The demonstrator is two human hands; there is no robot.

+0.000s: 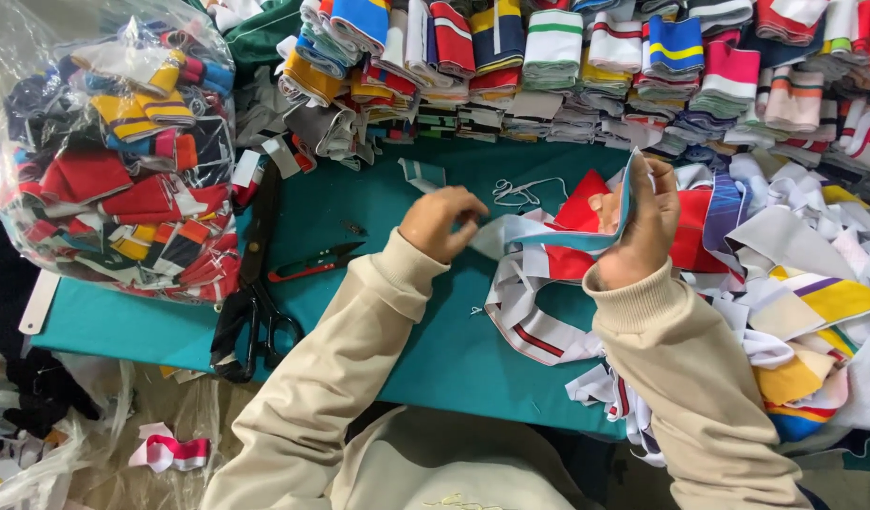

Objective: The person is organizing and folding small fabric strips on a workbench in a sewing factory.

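Head view: the left hand has its fingers pinched together on one end of a pale blue knitted fabric strip, while the right hand has its fingers clamped on the other end, raised above the teal bench. Red-handled thread snips lie just left of the left fingers.

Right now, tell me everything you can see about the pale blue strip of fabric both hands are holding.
The pale blue strip is a narrow band of soft knit-looking cloth with a teal edge. It is stretched between the left hand and the right hand, then curves upward through the right hand's grip. It hangs just above the green table, over a red and white collar piece.
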